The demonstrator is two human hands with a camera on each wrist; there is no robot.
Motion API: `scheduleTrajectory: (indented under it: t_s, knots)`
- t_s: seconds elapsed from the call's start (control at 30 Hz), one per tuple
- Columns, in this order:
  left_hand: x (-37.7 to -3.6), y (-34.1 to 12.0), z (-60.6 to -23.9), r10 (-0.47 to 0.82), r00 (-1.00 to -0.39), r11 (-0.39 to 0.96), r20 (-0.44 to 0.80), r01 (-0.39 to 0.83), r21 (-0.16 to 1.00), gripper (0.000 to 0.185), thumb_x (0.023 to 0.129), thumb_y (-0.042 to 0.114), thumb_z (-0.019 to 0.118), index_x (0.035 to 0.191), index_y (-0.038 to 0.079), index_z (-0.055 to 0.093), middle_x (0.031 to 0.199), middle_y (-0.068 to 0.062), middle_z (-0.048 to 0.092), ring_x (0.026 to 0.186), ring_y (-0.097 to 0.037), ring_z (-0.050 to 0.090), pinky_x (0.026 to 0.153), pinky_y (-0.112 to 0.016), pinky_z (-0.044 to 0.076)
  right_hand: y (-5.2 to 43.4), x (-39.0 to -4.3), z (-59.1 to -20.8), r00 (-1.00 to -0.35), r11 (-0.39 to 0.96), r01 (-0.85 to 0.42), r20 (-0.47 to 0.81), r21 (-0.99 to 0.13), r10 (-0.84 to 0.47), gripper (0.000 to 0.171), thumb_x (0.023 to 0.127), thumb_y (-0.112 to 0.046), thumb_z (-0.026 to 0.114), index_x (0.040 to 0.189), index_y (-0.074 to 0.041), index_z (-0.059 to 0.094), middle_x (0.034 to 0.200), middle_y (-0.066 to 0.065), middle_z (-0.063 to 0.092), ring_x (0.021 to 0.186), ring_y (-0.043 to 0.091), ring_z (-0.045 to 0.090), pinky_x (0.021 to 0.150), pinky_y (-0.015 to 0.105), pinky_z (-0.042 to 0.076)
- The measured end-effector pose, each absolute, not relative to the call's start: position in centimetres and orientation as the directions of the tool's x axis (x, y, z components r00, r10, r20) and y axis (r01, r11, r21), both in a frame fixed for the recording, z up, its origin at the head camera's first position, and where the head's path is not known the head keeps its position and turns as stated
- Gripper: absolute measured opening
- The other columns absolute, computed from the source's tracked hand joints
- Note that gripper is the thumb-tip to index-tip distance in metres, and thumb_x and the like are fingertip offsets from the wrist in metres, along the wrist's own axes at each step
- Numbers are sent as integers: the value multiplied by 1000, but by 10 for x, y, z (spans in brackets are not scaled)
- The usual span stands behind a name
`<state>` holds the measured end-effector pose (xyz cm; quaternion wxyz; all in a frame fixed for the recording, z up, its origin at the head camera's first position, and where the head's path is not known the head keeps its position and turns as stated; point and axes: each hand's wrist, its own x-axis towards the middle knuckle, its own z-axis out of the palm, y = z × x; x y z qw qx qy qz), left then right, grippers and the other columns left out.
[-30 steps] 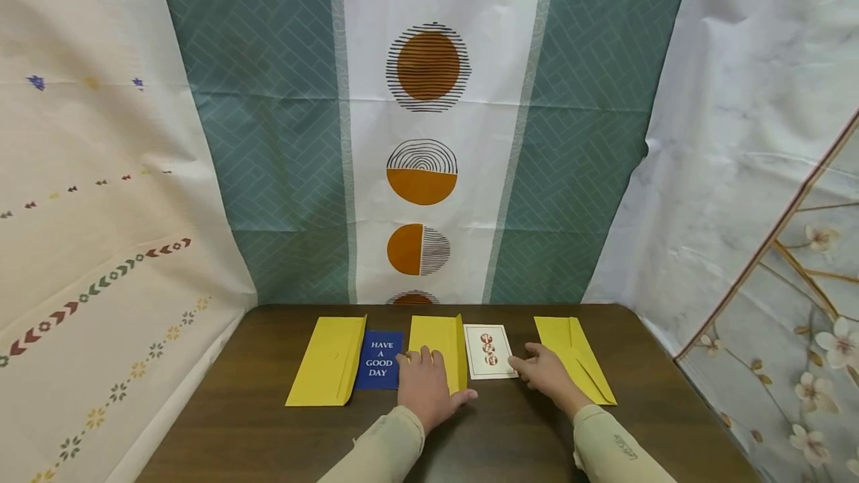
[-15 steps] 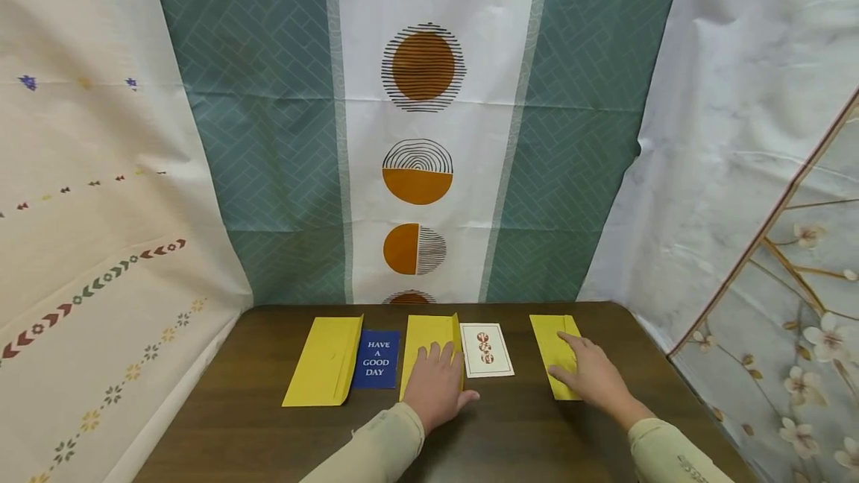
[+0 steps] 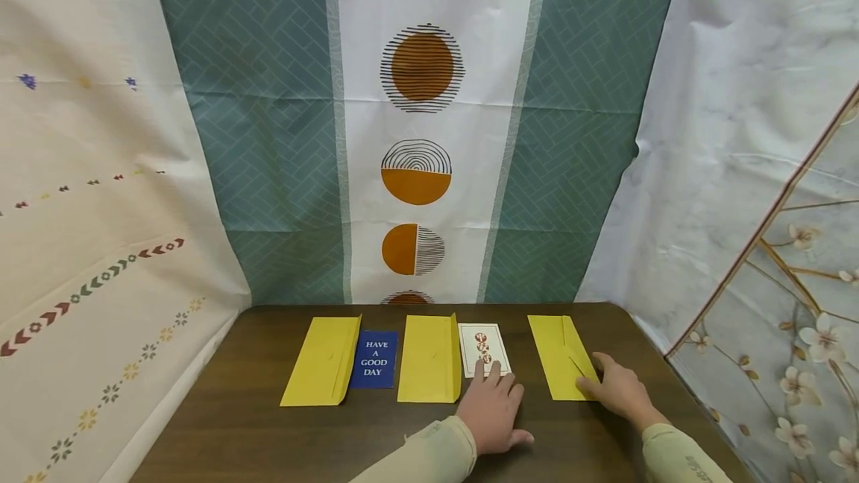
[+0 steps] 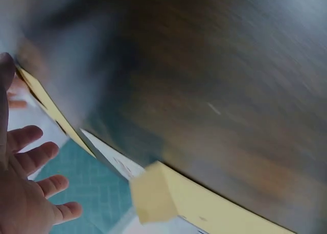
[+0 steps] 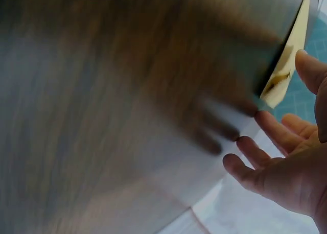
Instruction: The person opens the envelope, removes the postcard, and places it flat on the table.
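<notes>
On a dark wooden table [image 3: 268,423], the left hand [image 3: 492,412] lies flat, fingers straight, fingertips touching the near edge of a white card [image 3: 485,349] printed with red motifs. The right hand [image 3: 620,390], fingers spread, rests at the near right corner of a yellow envelope [image 3: 561,357]. Two more yellow envelopes [image 3: 430,358] (one beside a blue "Have a good day" card [image 3: 374,359]) lie to the left.
</notes>
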<state>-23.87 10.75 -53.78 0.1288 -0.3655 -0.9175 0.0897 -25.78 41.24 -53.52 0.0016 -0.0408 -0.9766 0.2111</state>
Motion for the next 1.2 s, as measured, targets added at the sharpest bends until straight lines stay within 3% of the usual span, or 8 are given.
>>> scheduleTrajectory:
  t_s: [0.3,0.57,0.77,0.9,1.2]
  knots:
    - [-231,125,-553,680,-731,722,61,652,-229,85,89,93,44,155,40,50,162,11,50,160,-32,37,128,-61,30,365,-261,-541,-997,938,60,34,-342,76,80,94,-43,80,152,4,51,144,29,65,124,62,59,95,79,47]
    - [-236,129,-559,666,-746,722,-2,646,-248,86,90,95,32,161,48,39,170,14,40,164,-31,29,129,-65,25,336,-255,-541,-993,938,80,50,-338,103,77,92,-41,82,148,5,55,143,30,65,123,59,59,96,79,47]
    - [-238,134,-562,660,-750,722,-51,651,-235,85,91,95,24,163,52,32,172,19,35,166,-27,24,130,-65,20,333,-253,-544,-991,933,112,29,-342,130,80,93,-42,81,151,6,52,146,31,62,128,59,56,101,81,43]
    - [-237,135,-561,649,-758,732,-67,646,-217,83,91,95,25,163,53,32,172,20,34,167,-26,24,131,-64,18,335,-252,-544,-992,937,98,37,-335,117,79,94,-42,81,150,5,52,145,30,64,126,58,57,100,80,44]
    - [-234,133,-559,638,-767,745,-62,636,-203,82,93,93,26,163,51,34,172,19,34,166,-26,26,131,-63,20,364,-252,-537,-992,973,45,107,-228,70,81,96,-44,76,152,8,49,139,39,62,120,63,60,94,77,50]
